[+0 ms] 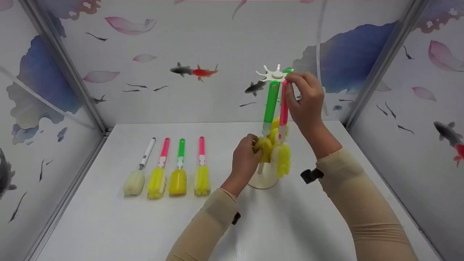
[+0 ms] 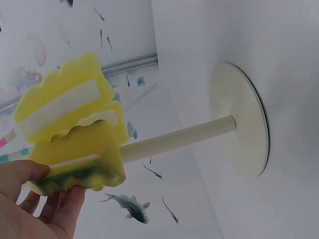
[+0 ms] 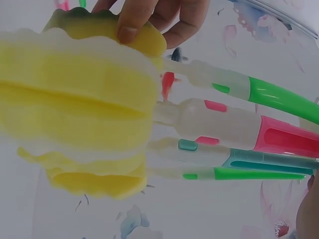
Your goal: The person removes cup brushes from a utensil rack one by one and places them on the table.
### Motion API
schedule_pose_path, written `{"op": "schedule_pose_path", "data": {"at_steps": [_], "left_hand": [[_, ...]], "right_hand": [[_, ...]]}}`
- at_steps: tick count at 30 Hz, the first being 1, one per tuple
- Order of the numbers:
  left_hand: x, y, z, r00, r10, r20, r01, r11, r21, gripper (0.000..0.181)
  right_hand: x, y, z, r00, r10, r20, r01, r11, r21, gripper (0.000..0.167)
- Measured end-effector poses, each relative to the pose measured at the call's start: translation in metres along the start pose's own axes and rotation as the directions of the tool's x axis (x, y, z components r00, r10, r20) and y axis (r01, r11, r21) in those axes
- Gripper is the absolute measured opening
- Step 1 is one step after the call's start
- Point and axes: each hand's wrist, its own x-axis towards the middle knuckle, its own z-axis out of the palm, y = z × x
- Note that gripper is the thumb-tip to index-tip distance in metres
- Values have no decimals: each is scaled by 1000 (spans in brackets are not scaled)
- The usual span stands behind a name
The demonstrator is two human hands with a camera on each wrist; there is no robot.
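A cream stand with a spoked top and round base holds several sponge brushes. My left hand grips the yellow sponge head of a green-handled sponge brush, thumb on one side and fingers on the other. At the top, my right hand pinches the upper end of a pink-handled sponge brush beside a spoke. That brush's yellow and white head hangs down next to the gripped one. Behind them are a teal handle and another green handle. The fingertips partly hide the pink handle's end.
Lying in a row on the white table, left of the stand, are a white-handled brush, a pink-handled one, a green-handled one and another pink-handled one. Patterned panels enclose the back and sides.
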Motion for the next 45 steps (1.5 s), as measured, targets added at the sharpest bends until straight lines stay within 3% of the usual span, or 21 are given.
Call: {"op": "schedule_pose_path", "data": {"at_steps": [7, 18, 27, 34, 41, 45], "left_hand": [[-2, 5, -5, 999, 37, 3, -37, 999, 38, 19], [-12, 1, -10, 989, 140, -54, -133, 984, 121, 14], [-19, -3, -11, 946, 301, -120, -274, 940, 204, 11], [-20, 1, -12, 944, 306, -121, -277, 938, 207, 12], [-23, 0, -12, 933, 329, -148, -293, 930, 220, 11], [-25, -1, -13, 935, 322, -150, -287, 934, 215, 11]], "right_hand": [[1, -1, 2, 1000, 19, -15, -19, 1000, -2, 13], [6, -35, -4, 999, 25, -25, -24, 1000, 16, 13], [6, -36, -5, 999, 25, -24, -24, 998, 55, 14], [10, -35, -6, 999, 19, -41, -16, 996, 83, 14], [8, -33, -5, 999, 16, -44, -12, 996, 89, 15], [6, -32, -4, 999, 26, -43, -22, 996, 92, 15]]}}
